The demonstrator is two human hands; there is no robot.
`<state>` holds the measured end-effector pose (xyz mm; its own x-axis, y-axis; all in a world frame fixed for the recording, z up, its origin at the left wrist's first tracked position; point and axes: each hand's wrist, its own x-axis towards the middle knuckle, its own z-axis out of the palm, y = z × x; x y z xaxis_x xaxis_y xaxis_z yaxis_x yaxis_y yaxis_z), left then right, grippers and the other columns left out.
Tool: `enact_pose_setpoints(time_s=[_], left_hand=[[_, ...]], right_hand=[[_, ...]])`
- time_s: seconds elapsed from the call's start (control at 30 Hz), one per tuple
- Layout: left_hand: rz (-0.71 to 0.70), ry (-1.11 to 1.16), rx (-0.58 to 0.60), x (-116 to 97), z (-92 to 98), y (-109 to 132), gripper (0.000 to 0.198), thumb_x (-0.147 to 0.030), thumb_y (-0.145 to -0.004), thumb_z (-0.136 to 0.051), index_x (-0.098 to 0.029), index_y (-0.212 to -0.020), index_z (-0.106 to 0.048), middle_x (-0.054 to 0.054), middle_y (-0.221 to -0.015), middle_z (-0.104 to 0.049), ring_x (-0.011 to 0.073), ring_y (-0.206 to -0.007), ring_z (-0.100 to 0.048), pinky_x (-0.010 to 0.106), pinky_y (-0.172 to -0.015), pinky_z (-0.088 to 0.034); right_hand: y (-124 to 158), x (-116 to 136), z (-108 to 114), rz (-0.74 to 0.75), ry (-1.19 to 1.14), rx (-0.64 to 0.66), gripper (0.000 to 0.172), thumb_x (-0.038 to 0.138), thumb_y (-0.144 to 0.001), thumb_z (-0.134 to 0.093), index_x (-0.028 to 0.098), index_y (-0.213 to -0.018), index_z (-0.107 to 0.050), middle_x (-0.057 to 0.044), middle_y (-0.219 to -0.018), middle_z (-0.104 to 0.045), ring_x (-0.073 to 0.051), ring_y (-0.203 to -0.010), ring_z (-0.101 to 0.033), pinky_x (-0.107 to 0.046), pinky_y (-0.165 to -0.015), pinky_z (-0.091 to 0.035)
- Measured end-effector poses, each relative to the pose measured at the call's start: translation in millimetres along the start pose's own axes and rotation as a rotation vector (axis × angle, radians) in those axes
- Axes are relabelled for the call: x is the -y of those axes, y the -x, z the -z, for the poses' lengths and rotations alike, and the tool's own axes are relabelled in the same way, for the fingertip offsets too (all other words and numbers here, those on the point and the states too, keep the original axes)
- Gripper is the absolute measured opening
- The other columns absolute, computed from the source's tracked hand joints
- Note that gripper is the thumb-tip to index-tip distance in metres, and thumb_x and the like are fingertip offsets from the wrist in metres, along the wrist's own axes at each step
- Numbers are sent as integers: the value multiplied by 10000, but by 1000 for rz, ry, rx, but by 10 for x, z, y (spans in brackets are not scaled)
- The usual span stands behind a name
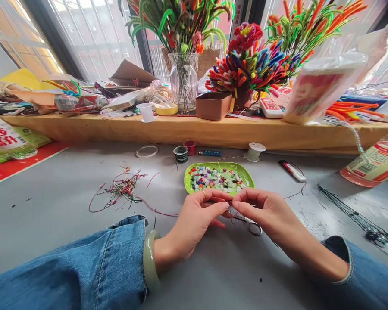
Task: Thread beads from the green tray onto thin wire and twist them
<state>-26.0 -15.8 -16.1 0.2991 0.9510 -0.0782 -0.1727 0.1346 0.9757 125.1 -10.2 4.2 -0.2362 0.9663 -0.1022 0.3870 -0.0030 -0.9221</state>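
My left hand (197, 219) and my right hand (265, 211) meet just in front of a green tray (187, 186) of mixed beads. Both pinch a thin dark cord (230, 208) between thumb and forefinger, fingertips almost touching. A dark red cord (158, 211) runs across the table to the left hand. Under the fingertips lie scissors (255, 228), their blades partly hidden by the hands. What else sits between the fingers is too small to make out.
Cord scraps (124, 189) lie left; a green spool (180, 154), a red spool (189, 147) and a white spool (255, 151) stand behind the tray. A lighter (292, 171), knotted cords (352, 213) and a bottle (375, 161) are right. A cluttered ledge (132, 131) borders the back.
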Motion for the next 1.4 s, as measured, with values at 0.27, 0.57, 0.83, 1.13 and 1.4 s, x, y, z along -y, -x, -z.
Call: enact_pose_setpoints(time_s=[0.27, 0.57, 0.83, 1.13, 1.4], left_hand=[[-20, -106, 15, 7, 12, -9, 131, -257, -718, -528, -161, -805, -545, 22, -753, -570, 141, -685, -582, 211, -542, -440], [-24, -153, 66, 10, 19, -20, 74, -224, -727, -495, -168, -774, -506, 1, -722, -548, 125, -667, -563, 223, -554, -438], [-31, -198, 85, 6, 14, -21, 25, -170, -709, -478, -152, -714, -494, -1, -646, -553, 103, -631, -519, 201, -524, -422], [-32, -146, 59, 30, 37, -37, 32, -187, -710, -486, -156, -720, -485, -1, -682, -531, 117, -680, -518, 211, -521, -452], [49, 24, 68, -4, 10, -53, 210, -246, -648, -607, -143, -813, -526, 26, -796, -554, 126, -757, -535, 241, -617, -461]], right_hand=[[-18, -28, 5, -121, -88, 11, 156, 308, -694, -501, 163, -642, -525, 33, -570, -428, -61, -483, -324, -190, -413, -247], [-35, -19, -7, -151, -119, -11, 143, 279, -629, -532, 149, -571, -522, 42, -523, -420, -52, -456, -301, -193, -405, -214], [-16, 4, -17, -135, -42, 33, 139, 269, -651, -518, 146, -588, -536, 27, -552, -479, -60, -471, -350, -197, -424, -251], [-3, 51, -36, -129, -115, -69, 130, 248, -625, -533, 146, -549, -506, 44, -509, -428, -49, -452, -329, -186, -414, -237], [-24, 51, -31, -96, -188, -112, 126, 262, -629, -558, 150, -592, -514, 42, -559, -457, -42, -457, -322, -184, -408, -222]])
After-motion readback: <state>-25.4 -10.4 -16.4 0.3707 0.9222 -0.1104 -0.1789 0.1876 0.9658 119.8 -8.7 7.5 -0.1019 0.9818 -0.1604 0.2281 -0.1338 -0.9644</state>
